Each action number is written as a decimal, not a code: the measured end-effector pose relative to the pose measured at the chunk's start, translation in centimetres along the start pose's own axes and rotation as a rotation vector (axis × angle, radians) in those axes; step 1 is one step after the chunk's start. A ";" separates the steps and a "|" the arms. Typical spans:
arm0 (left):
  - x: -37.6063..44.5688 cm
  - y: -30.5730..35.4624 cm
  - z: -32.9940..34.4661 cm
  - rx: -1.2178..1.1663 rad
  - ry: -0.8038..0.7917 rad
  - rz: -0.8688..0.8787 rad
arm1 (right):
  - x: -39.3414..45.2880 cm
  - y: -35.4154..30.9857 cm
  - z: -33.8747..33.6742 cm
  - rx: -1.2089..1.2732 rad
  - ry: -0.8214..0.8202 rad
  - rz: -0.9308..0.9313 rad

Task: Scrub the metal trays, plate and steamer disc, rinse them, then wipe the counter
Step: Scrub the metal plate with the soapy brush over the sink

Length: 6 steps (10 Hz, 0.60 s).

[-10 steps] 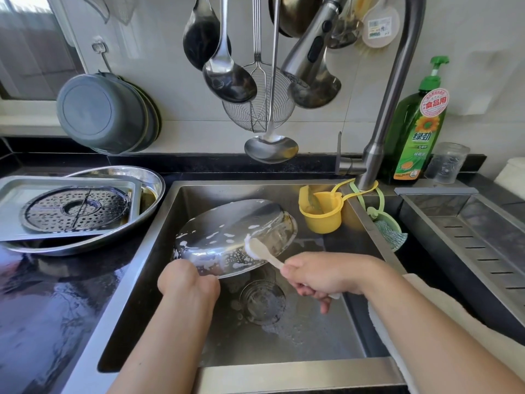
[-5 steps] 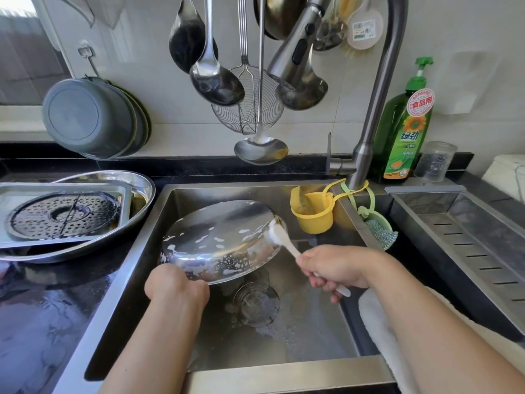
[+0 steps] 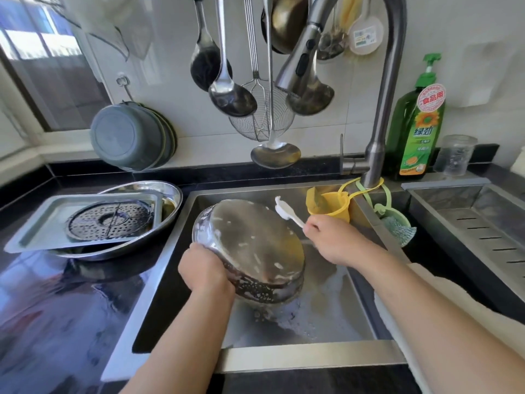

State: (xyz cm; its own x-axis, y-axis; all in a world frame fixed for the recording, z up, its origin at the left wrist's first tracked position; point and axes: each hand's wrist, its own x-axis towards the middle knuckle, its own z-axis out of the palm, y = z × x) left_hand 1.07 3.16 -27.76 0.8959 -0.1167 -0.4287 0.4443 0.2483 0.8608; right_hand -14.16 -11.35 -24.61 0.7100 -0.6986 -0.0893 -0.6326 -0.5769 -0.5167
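Tilted steeper now, soapy plate [image 3: 252, 245] gripped over sink [image 3: 312, 356]; hands apart, right holding brush [image 3: 287, 210].

It was a home kitchen: a steel sink [image 3: 366, 280] lay under the right hand [image 3: 335, 241], ladles [image 3: 231, 95] hung beyond it, dish soap [image 3: 417, 132] stood past it, and a black surface [image 3: 65, 302] spread left of the left hand [image 3: 206, 270].

Two bare forearms reach in from the bottom edge — no sleeves, watch, bracelets or gloves. The left hand [image 3: 205, 273] and right hand [image 3: 335, 242] are bare too — no rings visible on the fingers shown.
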 end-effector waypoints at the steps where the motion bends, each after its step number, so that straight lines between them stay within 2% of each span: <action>1: -0.1 0.3 0.0 0.190 -0.109 0.056 | -0.8 -1.3 -0.9 0.006 0.058 -0.128; 2: 0.5 0.5 -0.8 0.246 -0.162 0.034 | -1.2 -2.7 -1.3 -0.082 0.034 -0.267; 3: 1.2 0.3 -1.4 0.186 -0.234 -0.071 | -1.7 -2.5 1.3 -0.019 0.111 -0.368; 5: 1.2 0.0 -1.2 0.199 -0.363 -0.133 | -1.2 -1.2 2.7 0.011 0.219 -0.387; 6: 1.1 -0.2 -0.6 0.211 -0.399 -0.094 | -0.3 -0.5 2.1 0.021 0.384 -0.300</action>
State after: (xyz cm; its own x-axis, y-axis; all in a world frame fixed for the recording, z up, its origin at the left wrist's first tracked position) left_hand 1.94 3.58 -28.56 0.7655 -0.5011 -0.4036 0.4779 0.0228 0.8781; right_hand -13.41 -9.99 -26.08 0.6922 -0.6108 0.3844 -0.4086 -0.7707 -0.4890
